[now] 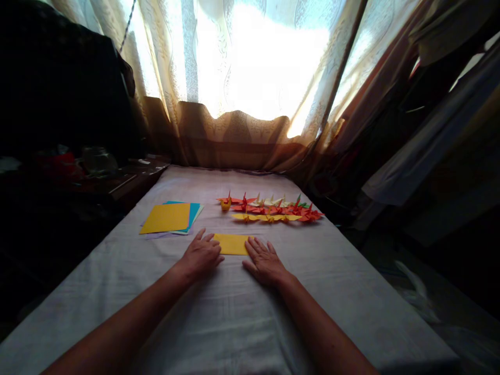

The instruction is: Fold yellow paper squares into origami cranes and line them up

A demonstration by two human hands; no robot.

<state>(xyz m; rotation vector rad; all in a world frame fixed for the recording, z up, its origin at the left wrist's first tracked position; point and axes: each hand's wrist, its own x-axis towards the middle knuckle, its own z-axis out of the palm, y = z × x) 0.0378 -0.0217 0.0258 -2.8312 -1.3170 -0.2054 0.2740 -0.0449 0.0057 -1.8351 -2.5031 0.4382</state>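
A yellow sheet of paper (232,245), a long rectangle that looks folded in half, lies flat on the white cloth. My left hand (202,254) rests at its left end, fingertips touching the paper and fingers slightly bent and apart. Flat on the right end lies my right hand (266,262), its fingers stretched out and the thumb apart. Neither hand grips anything. Just beyond the paper stand rows of folded paper cranes, with yellow cranes (269,219) nearest, red-orange cranes (279,209) behind, and cream cranes (271,201) and a green one farther back.
Left of the cranes lies a stack of square paper, a yellow sheet (167,217) on top and a blue sheet (193,214) under it. A small round orange-yellow object (225,205) sits by the cranes. Beyond the white-clothed table (219,179) hangs a curtain (242,133); clothes hang at right.
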